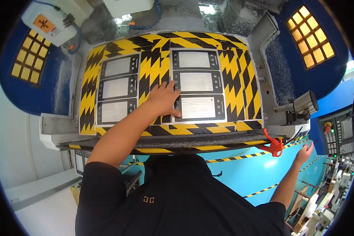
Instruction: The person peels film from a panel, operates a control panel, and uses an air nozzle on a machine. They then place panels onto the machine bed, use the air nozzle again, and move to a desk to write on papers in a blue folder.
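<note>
My left hand (163, 101) lies with fingers spread at the left edge of the right-hand column of flat rectangular panels. Each panel has a black border, a pale window and small round marks. Its fingertips touch the middle panel (196, 82), and the thumb rests by the corner of the nearest panel (200, 107). Another column of similar panels (117, 87) lies left of my forearm. All of them sit on a bed (153, 63) covered in yellow-black striped tape. Off to the right, my right hand (304, 152) hangs in the air, fingers partly curled but apart, holding nothing visible.
A red air gun (275, 146) hangs at the machine's front right edge. Farther right stands a control panel (336, 133) with keys and a red knob. Blue side walls (314, 35) with yellow-lit windows flank the bed. A white container (47, 25) is at the upper left.
</note>
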The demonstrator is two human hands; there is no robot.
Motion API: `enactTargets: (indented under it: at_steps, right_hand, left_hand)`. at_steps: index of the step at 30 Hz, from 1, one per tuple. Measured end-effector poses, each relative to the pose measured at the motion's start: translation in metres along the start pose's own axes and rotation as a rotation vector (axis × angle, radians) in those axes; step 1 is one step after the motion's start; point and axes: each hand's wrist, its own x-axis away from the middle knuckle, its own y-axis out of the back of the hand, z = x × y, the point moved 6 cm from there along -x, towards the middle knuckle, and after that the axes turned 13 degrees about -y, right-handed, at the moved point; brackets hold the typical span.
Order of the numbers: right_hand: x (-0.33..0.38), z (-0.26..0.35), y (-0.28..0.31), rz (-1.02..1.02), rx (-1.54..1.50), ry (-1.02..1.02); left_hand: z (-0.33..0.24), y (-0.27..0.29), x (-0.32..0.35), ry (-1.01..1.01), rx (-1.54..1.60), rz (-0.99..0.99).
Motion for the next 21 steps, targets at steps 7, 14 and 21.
enactTargets:
  at_steps: [7, 14, 21]
  right_hand:
    - [0.217, -0.191, -0.091, 0.644, 0.975, 0.420]
    - [0.457, -0.175, -0.103, 1.468, 0.638, -0.655]
    - [0.409, -0.195, -0.076, 1.000, 0.419, -0.087]
  left_hand:
    - [-0.065, 0.015, 0.120, -0.449, 0.605, -0.395]
    - [-0.096, -0.085, 0.270, -0.365, 1.076, -0.149]
    - [-0.133, -0.285, 0.356, 0.047, 0.911, 0.229]
